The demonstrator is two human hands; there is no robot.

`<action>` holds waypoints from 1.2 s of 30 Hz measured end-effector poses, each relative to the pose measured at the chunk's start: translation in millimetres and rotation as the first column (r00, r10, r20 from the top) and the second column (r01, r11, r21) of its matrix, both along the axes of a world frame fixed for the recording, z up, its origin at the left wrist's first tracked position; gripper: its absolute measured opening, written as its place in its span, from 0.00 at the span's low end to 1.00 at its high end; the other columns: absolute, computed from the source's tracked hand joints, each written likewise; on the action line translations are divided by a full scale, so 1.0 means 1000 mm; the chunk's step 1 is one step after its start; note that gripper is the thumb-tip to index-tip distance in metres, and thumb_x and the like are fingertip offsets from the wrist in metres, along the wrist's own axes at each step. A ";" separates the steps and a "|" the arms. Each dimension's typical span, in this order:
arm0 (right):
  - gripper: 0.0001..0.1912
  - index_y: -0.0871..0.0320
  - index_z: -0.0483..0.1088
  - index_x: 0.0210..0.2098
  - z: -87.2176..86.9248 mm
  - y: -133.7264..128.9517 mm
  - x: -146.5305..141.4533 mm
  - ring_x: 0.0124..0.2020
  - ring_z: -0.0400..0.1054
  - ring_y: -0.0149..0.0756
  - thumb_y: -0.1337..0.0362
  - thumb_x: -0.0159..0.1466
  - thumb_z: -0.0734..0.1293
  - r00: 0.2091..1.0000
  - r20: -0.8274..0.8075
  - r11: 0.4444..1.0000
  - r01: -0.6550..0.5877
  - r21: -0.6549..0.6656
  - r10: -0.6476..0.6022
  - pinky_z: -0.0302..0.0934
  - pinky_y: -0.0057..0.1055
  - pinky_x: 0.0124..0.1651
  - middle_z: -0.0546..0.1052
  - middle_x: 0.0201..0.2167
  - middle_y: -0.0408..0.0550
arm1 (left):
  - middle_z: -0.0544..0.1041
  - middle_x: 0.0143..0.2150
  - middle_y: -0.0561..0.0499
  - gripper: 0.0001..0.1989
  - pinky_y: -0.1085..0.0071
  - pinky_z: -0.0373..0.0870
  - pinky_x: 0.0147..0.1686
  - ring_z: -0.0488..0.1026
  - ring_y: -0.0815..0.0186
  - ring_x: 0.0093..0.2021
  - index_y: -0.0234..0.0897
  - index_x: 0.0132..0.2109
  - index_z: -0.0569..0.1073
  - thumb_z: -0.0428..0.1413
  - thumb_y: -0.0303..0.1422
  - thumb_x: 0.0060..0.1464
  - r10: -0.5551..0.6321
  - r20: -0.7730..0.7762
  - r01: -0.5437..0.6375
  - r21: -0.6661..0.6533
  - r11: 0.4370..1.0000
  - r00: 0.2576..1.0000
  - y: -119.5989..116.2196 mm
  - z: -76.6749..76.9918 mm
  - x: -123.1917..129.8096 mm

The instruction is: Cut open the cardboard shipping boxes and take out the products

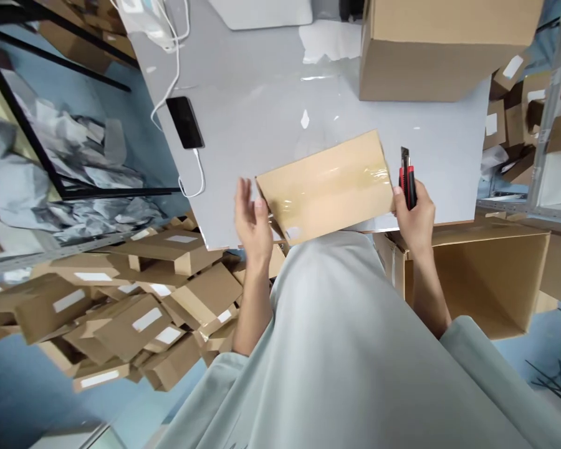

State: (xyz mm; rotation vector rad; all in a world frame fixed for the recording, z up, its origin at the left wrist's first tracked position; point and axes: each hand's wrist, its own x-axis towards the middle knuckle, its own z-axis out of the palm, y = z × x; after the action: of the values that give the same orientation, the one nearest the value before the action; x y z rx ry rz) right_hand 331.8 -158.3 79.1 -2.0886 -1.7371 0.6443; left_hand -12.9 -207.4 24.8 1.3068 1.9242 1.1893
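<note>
Gripping the cutter (pixel 407 181) in our closed right hand (pixel 416 217), we hold our left hand (pixel 254 224) open, thumb apart from fingers, by the taped box (pixel 328 187) at the near edge of the bench (pixel 247 118).

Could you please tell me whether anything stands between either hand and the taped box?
Nothing visible stands between the left hand and the taped box; the right hand holds a utility knife beside the box's end, but leaves its thumb clear.
</note>
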 end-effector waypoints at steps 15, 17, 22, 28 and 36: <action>0.30 0.49 0.64 0.80 0.011 -0.020 0.013 0.63 0.82 0.54 0.47 0.84 0.56 0.985 -0.144 0.996 -0.093 -0.001 0.092 0.79 0.47 0.60 0.82 0.69 0.56 | 0.78 0.75 0.46 0.21 0.41 0.47 0.87 0.64 0.48 0.84 0.48 0.71 0.76 0.51 0.46 0.81 -0.541 -0.394 0.561 -0.073 0.824 0.743 0.080 0.040 0.159; 0.30 0.49 0.63 0.82 0.020 -0.020 0.014 0.64 0.82 0.53 0.50 0.85 0.55 0.980 -0.131 0.988 -0.153 -0.011 0.150 0.79 0.45 0.61 0.82 0.68 0.56 | 0.79 0.75 0.46 0.20 0.41 0.48 0.86 0.64 0.48 0.84 0.47 0.70 0.76 0.50 0.46 0.82 -0.529 -0.394 0.546 -0.078 0.834 0.752 0.080 0.033 0.161; 0.31 0.48 0.57 0.85 0.031 -0.014 0.015 0.61 0.82 0.52 0.56 0.86 0.54 0.961 -0.112 0.962 -0.263 -0.070 0.254 0.80 0.44 0.59 0.82 0.63 0.55 | 0.79 0.74 0.46 0.21 0.39 0.45 0.87 0.64 0.48 0.84 0.49 0.69 0.77 0.51 0.49 0.81 -0.496 -0.377 0.512 -0.063 0.857 0.782 0.078 0.027 0.159; 0.32 0.52 0.56 0.86 0.034 -0.008 0.015 0.62 0.82 0.54 0.54 0.86 0.53 0.948 -0.137 0.952 -0.298 -0.073 0.286 0.79 0.47 0.61 0.82 0.62 0.57 | 0.80 0.73 0.47 0.22 0.37 0.44 0.87 0.63 0.47 0.84 0.49 0.67 0.78 0.52 0.52 0.80 -0.475 -0.362 0.487 -0.063 0.871 0.802 0.077 0.023 0.162; 0.33 0.52 0.54 0.86 0.039 -0.009 0.012 0.65 0.81 0.58 0.53 0.86 0.53 0.949 -0.122 0.941 -0.307 -0.139 0.291 0.78 0.50 0.63 0.78 0.69 0.59 | 0.80 0.74 0.49 0.24 0.40 0.45 0.88 0.65 0.54 0.83 0.48 0.65 0.78 0.45 0.52 0.82 -0.469 -0.390 0.506 -0.011 0.863 0.792 0.079 0.019 0.159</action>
State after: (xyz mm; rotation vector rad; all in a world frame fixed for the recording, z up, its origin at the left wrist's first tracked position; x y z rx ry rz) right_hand 343.8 -167.2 118.5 -1.8638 -2.0239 0.9851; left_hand 145.6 -128.4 44.1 2.0597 1.6143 0.8056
